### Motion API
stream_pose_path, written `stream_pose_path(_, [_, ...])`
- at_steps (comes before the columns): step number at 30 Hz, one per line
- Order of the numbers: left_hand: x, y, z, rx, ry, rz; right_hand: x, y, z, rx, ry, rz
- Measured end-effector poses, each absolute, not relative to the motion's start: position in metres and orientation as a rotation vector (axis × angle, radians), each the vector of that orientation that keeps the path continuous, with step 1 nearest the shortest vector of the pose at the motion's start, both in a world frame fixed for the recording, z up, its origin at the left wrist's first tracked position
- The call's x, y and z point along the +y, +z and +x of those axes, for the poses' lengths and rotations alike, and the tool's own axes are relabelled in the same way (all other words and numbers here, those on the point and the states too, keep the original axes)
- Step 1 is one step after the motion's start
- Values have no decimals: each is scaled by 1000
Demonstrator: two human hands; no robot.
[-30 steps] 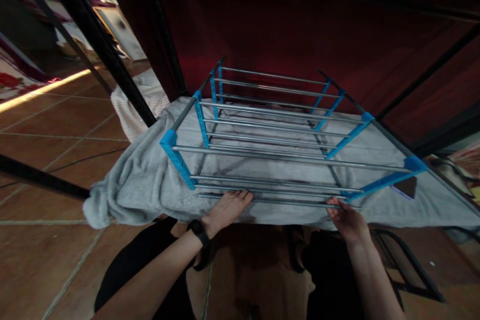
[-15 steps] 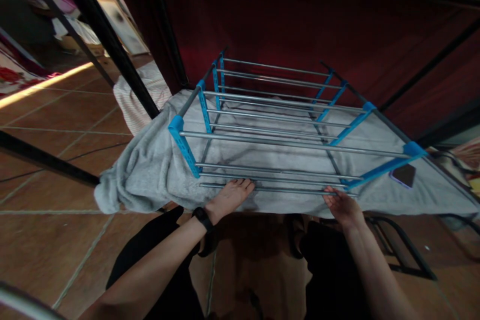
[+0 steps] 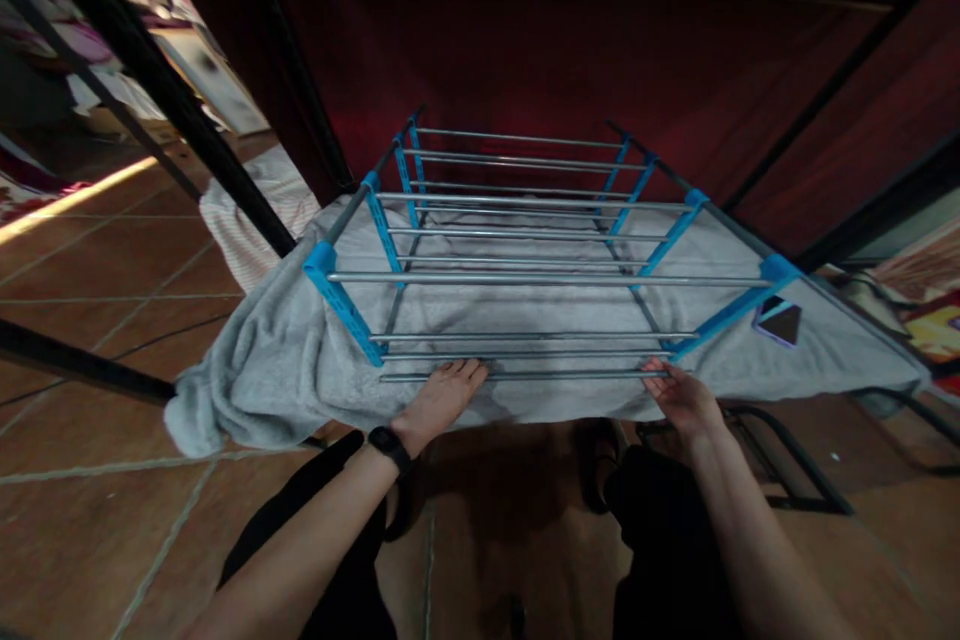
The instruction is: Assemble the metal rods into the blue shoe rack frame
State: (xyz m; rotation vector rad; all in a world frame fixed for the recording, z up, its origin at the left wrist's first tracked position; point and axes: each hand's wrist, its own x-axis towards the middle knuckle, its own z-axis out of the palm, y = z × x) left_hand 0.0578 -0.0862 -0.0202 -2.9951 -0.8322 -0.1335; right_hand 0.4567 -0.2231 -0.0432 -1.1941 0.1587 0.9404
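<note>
A rack of grey metal rods and blue plastic side brackets (image 3: 345, 305) lies on a grey blanket (image 3: 270, 360). Along the rack's front edge is a separate metal rod (image 3: 555, 376), close to the rack's lowest bars. My left hand (image 3: 448, 395), with a black watch on the wrist, is closed over this rod left of its middle, its left end sticking out past the hand. At the rod's right end, near the front right bracket, the fingers of my right hand (image 3: 684, 398) pinch it, palm turned up. The fingers partly cover that end.
A phone (image 3: 778, 322) lies on the blanket to the right of the rack. Behind stands a dark red panel (image 3: 525, 50). Black metal posts (image 3: 187, 100) rise at the left, beside a striped cloth (image 3: 262, 210). Below is a brown tiled floor (image 3: 97, 540).
The view has shifted, so the rack appears further left. My right hand has shifted toward the rod's right end, which stuck out past the fingers before. My left hand keeps its place on the rod.
</note>
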Motion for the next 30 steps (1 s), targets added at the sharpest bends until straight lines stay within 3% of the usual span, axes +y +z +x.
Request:
stream_pose_path(12, [-51,-37,44,-1163,-241,-3334,-224,-34,461,216,799,-1062])
stream_pose_path(30, [-40,-37,39,-1228,127,-3258,-212,-36,466,271,760,-1044])
